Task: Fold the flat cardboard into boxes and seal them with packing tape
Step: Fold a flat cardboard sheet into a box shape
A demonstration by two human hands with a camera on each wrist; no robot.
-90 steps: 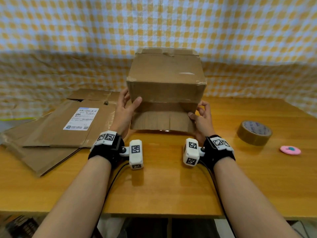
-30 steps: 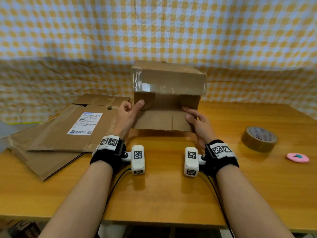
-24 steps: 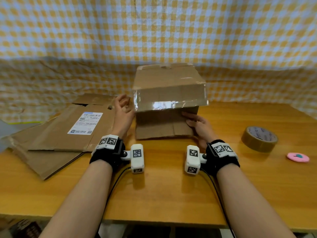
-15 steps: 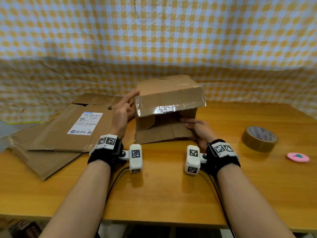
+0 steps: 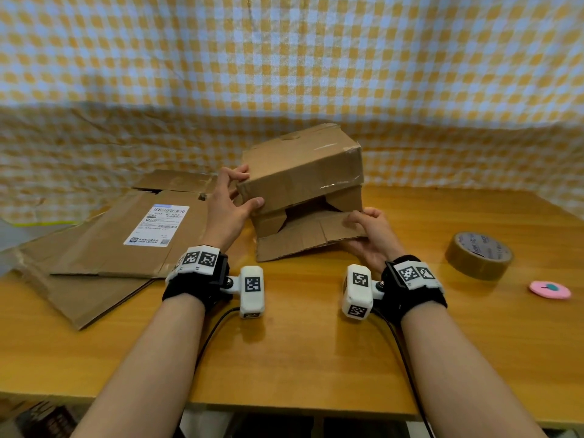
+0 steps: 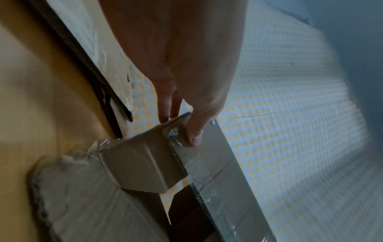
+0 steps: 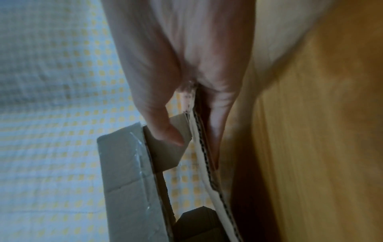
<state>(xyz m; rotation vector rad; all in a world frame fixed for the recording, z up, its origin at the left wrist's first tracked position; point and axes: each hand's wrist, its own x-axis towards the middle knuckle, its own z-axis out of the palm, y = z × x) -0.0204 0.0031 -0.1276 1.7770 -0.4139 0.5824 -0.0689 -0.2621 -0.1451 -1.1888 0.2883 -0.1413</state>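
Observation:
A brown cardboard box (image 5: pixel 300 172) lies tilted on its side on the wooden table (image 5: pixel 300 343), its open end towards me with flaps loose. My left hand (image 5: pixel 230 200) grips the upper flap's left corner, thumb (image 6: pixel 194 131) on its taped face (image 6: pixel 209 157). My right hand (image 5: pixel 369 232) pinches the lower flap (image 5: pixel 303 238) at its right end, thumb (image 7: pixel 165 129) on top and fingers beneath the flap's edge (image 7: pixel 205 157). A roll of brown packing tape (image 5: pixel 478 256) lies flat to the right, apart from both hands.
Flattened cardboard (image 5: pixel 104 245) with a white shipping label (image 5: pixel 156 224) is stacked at the left. A small pink disc (image 5: pixel 550 289) lies at the far right. A yellow and white checked cloth (image 5: pixel 284 74) hangs behind the table.
The box has come down from upright and turned, its left end swinging towards me. My left hand moved onto the upper flap's corner; my right thumb closed over the lower flap.

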